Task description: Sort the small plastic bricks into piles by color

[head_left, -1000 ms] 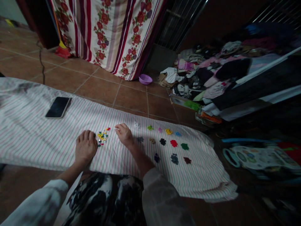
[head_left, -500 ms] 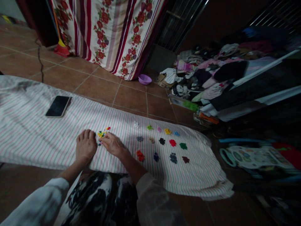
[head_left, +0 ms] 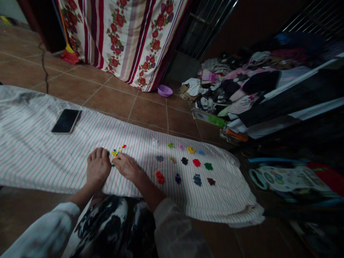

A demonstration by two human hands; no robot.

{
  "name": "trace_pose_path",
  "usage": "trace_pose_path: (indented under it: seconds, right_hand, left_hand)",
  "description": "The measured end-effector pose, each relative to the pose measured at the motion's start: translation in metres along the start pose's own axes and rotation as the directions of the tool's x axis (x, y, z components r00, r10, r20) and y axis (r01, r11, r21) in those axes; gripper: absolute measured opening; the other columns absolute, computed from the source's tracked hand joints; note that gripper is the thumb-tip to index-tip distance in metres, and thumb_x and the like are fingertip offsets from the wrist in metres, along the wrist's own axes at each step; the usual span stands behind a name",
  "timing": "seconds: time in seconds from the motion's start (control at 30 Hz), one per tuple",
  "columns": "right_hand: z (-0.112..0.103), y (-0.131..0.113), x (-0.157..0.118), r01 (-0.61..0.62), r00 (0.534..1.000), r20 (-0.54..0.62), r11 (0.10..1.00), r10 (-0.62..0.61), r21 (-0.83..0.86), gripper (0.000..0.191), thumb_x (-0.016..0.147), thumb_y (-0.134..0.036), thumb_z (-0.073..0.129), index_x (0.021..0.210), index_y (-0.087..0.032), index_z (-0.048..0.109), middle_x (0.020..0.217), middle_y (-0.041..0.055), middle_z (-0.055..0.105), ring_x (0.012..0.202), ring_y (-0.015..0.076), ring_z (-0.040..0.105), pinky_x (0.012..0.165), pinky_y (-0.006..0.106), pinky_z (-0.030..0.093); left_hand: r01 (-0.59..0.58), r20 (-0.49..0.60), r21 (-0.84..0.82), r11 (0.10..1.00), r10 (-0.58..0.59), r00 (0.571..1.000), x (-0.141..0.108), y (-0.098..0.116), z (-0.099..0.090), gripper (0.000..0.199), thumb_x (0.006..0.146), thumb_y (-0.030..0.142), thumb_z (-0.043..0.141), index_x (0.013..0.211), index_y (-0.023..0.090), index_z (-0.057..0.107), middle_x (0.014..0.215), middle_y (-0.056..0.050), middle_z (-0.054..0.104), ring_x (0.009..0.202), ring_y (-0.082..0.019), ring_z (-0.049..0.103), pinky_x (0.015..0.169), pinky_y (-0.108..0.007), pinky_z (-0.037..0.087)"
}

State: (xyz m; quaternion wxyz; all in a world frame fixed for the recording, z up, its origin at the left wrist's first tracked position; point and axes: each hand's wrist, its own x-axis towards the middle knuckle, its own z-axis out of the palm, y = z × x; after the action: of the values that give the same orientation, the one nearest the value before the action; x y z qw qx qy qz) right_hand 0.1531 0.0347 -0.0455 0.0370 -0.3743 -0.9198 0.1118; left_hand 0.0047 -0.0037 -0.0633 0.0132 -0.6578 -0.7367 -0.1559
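Note:
A small mixed heap of tiny coloured pieces (head_left: 115,153), mostly yellow with some red, green and blue, lies on the striped cloth (head_left: 80,154). My right hand (head_left: 126,166) reaches over its near side, thumb and fingertips pressed together; whatever they pinch is too small to make out. Just left of the heap, my left hand (head_left: 98,165) rests palm down on the cloth, fingers laid out and holding nothing. To the right, similar pieces sit in rows of single-colour piles, among them orange (head_left: 159,177), red (head_left: 196,162), yellow (head_left: 191,149), green (head_left: 208,166) and black (head_left: 184,161).
A phone (head_left: 66,121) lies on the cloth at the left. Beyond it are a floral curtain (head_left: 115,39), a red broom (head_left: 70,55) and a purple basin (head_left: 165,91) on the tiled floor. Heaped clothes (head_left: 239,82) stand at the back right.
My right hand has shifted slightly at the heap's near edge, its fingertips now covering some of the pieces there. The left hand has stayed put.

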Motion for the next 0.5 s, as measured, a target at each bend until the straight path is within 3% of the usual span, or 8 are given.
trace_pose_path:
  seconds: [0.27,0.5]
  right_hand:
    - [-0.0005,-0.0012,-0.0009,0.015,1.0,-0.017,0.999,-0.016,-0.028,0.018,0.103,-0.026,0.054,0.104,-0.024,0.072,0.104,0.0027,0.067,0.097,0.0164,0.062,0.081,0.025,0.05]
    - [0.0005,-0.0034,0.0058,-0.019,1.0,-0.008,0.999,0.019,0.044,0.019,0.103,-0.028,0.054,0.102,-0.023,0.072,0.106,0.0037,0.069,0.098,0.018,0.063,0.082,0.028,0.053]
  left_hand:
    - [-0.015,0.002,0.02,1.0,0.015,1.0,0.0005,0.0,-0.0007,0.03,0.098,0.025,0.037,0.112,0.013,0.06,0.128,-0.017,0.061,0.125,-0.033,0.05,0.099,-0.047,0.04]
    - [-0.018,-0.01,0.041,0.999,0.018,1.0,-0.0003,-0.0001,0.0001,0.03,0.099,0.026,0.036,0.113,0.014,0.059,0.128,-0.016,0.061,0.124,-0.033,0.05,0.097,-0.046,0.04]
